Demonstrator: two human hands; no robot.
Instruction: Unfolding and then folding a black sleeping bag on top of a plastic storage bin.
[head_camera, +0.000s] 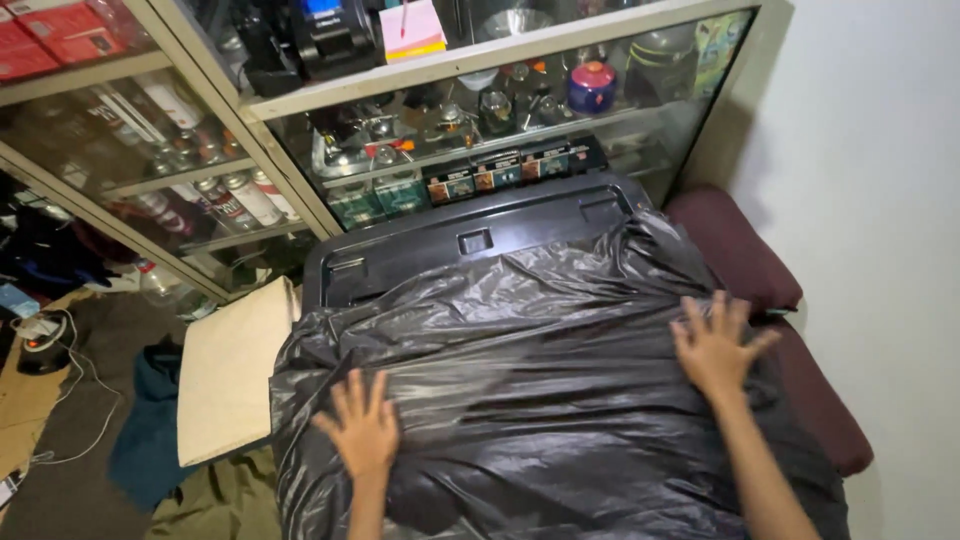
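hands (540, 390) flat on black bag (530, 370), covering bin (470, 235)

Both arms are bare and reach up from the bottom edge. The left hand (362, 428) is at about 7 o'clock, flat, palm down, with fingers spread and pointing to 12 o'clock. The right hand (716, 346) is at about 4 o'clock, higher up than the left. It is flat too, fingers spread wide, thumb out to the right. The right forearm slants down toward 5 o'clock.
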